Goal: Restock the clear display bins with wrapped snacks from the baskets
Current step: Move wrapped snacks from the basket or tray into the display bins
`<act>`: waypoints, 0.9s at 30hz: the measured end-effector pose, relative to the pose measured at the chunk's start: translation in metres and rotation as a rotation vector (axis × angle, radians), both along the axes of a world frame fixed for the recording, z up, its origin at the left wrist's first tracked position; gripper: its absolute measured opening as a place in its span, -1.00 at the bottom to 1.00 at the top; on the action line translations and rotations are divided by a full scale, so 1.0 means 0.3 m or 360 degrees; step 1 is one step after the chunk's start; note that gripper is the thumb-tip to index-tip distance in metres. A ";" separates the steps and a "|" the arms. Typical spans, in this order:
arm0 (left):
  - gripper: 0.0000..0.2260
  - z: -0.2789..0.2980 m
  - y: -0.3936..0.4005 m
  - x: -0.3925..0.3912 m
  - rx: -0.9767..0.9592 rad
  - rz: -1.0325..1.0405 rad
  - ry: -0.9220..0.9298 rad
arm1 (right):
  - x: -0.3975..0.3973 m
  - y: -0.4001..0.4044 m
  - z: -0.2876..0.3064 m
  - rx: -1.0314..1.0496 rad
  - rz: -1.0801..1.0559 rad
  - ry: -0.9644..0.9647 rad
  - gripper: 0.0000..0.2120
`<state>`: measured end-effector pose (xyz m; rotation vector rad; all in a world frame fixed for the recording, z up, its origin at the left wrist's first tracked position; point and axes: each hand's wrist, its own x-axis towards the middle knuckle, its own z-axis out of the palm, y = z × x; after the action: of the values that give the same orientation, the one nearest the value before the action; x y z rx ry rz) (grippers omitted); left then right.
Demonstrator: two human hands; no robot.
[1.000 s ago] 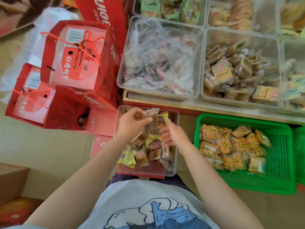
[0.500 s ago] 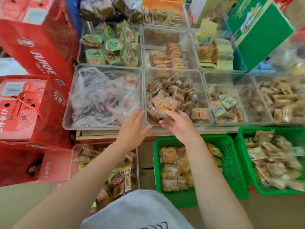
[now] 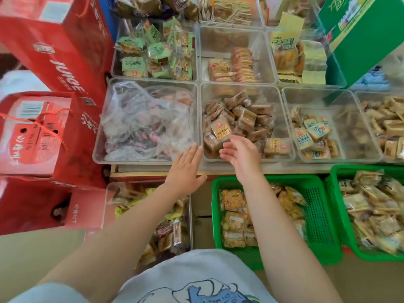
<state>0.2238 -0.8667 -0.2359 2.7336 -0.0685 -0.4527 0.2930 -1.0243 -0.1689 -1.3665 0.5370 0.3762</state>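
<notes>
My right hand (image 3: pixel 241 155) hovers over the front edge of a clear display bin (image 3: pixel 281 99) holding brown wrapped snacks; its fingers are relaxed and hold nothing. A yellow-labelled packet (image 3: pixel 220 130) lies on the pile just beyond the fingertips. My left hand (image 3: pixel 185 169) is flat with straight fingers at the front rim, between that bin and the neighbouring bin (image 3: pixel 97 157), which is filled with a crumpled clear plastic bag. On the floor stand a green basket (image 3: pixel 319 215) of orange-wrapped snacks and a second green basket (image 3: pixel 334 204) of pale packets.
A clear floor bin (image 3: pixel 109 189) of mixed snacks lies under my left forearm. Red juice cartons (image 3: pixel 54 51) are stacked at the left. More clear bins of snacks fill the back rows and right side. A green carton (image 3: pixel 360 36) leans at the top right.
Both hands rose from the clear floor bin to the front of the display bins and the view lifted with them. The right hand has since let go of the yellow-labelled packet.
</notes>
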 end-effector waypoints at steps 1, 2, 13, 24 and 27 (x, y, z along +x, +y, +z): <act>-0.28 0.004 0.012 -0.008 -0.0045 0.0005 -0.0025 | -0.051 0.025 -0.007 -0.0054 0.0081 -0.0008 -0.88; -0.32 0.003 0.028 -0.028 -0.0073 0.0015 -0.0081 | -0.102 0.047 -0.022 -0.0111 0.0178 0.0001 -0.88; -0.53 -0.141 0.334 -0.533 -0.0384 0.0713 0.0484 | -0.427 0.284 -0.438 -0.1193 0.1318 0.0135 -0.81; -0.71 -0.140 0.394 -0.615 -0.0605 0.0779 0.0491 | -0.420 0.340 -0.528 -0.1758 0.1385 0.0130 -0.73; -0.75 -0.108 0.362 -0.569 -0.0778 0.0860 0.0537 | -0.406 0.263 -0.432 -0.1191 0.0930 0.0291 -0.79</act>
<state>0.0530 -0.7582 -0.2682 2.0525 0.5562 -0.6262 0.1711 -0.9453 -0.2986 -2.2353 0.4318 0.8338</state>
